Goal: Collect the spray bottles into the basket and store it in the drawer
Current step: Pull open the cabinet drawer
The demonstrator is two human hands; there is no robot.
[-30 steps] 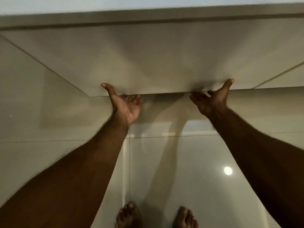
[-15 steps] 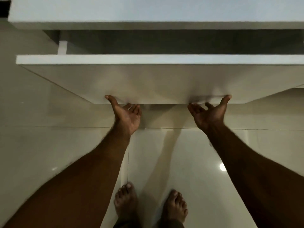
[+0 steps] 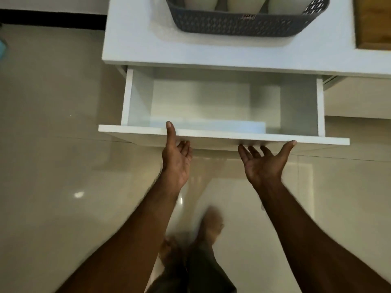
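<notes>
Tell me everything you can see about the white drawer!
The drawer is white, smooth like painted board, and pulled wide open beneath the white cabinet top. It looks empty inside: side walls, pale floor, flat front panel, no handle showing. The left hand has its thumb over the front's top edge; the right hand, palm up, touches the front from below.

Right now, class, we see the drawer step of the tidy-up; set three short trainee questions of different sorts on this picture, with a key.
1. True or false: the white pull-out drawer is shut.
2. Where does the grey woven plastic basket stand? A) in the drawer B) on the white cabinet top C) on the glossy tiled floor
3. Which part of the drawer do the left hand and right hand touch?

Key: 1 false. 2 B. 3 the front panel, thumbs at its top edge, fingers under it.
</notes>
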